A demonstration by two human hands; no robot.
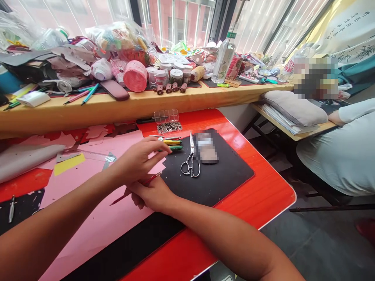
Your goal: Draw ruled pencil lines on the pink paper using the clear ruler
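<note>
My right grip (158, 195) is closed around a red pencil (118, 200), fingers curled under. The pencil lies aslant through it: one end juts out left and toward me, above the pink sheet (93, 222), and the other shows just past my knuckles, on the far side. I cannot tell whether its tip touches the sheet.

My left grip (140, 158) is open and loose, fingers stretched to the right, and it has hold of nothing that I can see. It crosses just beyond my right one, so the pencil lies on its near side. Its fingertips reach close to a green-handled tool (175, 148); whether they touch it, I cannot tell. Right of that, scissors (191, 158) lie on the black mat (228, 168), upon the red surface (263, 191). A clear ruler (98, 155) rests on the sheet, left of both my hands.
</note>
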